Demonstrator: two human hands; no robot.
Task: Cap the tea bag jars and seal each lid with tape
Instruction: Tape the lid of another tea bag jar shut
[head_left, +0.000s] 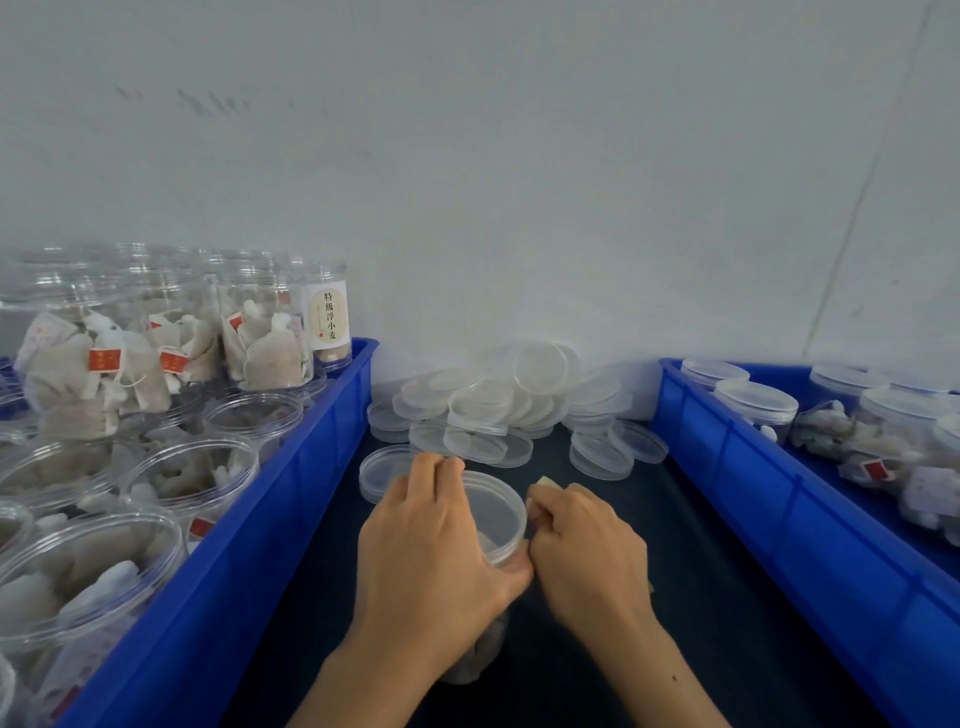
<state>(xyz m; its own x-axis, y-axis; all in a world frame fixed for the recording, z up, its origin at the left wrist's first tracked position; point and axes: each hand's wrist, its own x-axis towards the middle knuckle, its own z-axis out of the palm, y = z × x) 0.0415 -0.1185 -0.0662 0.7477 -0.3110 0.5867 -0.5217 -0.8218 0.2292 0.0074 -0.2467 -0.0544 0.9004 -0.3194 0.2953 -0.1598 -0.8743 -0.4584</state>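
Gripping a clear plastic jar (480, 644) just under its lid (493, 512), the left hand (431, 561) wraps its fingers round the far side while the thumb presses the near rim. The right hand (582, 545) sits just beside the lid's right edge, fingers curled and pinching a small pale piece (550, 483) that may be tape, though it is too small to be sure. The jar stands on the dark tabletop (701, 597) between two blue bins; its lid is translucent and round, and pale tea bags show dimly through the wall below the hands. Beyond the hands lies a loose heap of spare lids (498, 405), some stacked, some leaning against the white wall (467, 156). The left bin (291, 519) holds open jars (192, 473) filled with tea bags bearing red tags, with more jars stacked at the back, one carrying a cream label (327, 315). The right bin (779, 519) holds jars already capped (756, 402), some upright, others on their sides.
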